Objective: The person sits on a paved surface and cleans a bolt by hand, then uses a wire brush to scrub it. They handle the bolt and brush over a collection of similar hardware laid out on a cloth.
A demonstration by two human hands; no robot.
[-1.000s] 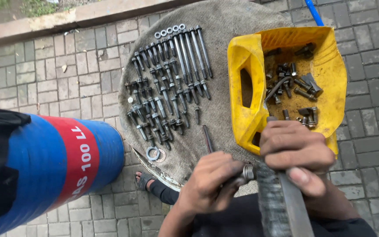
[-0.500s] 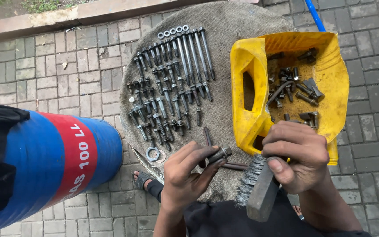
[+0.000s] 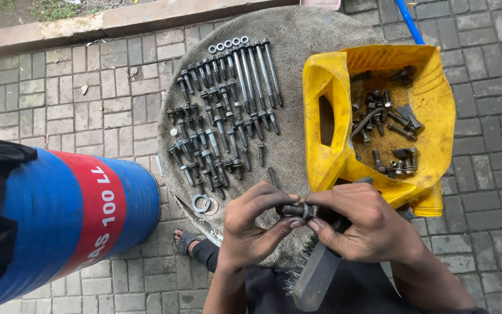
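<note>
Closely, both my hands pinch one dark bolt above the cloth-covered counter.
My left hand and right hand have fingers clamped on its ends; a wire brush sits tucked under my right palm. A greasy slip could drop the bolt among the sorted bolts.

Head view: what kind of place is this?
Probably an outdoor repair spot: grey brick paving, a blue and red metal drum, dark bolts in rows on a round cloth-covered stand, and a cut-open yellow plastic jug of greasy parts.
</note>
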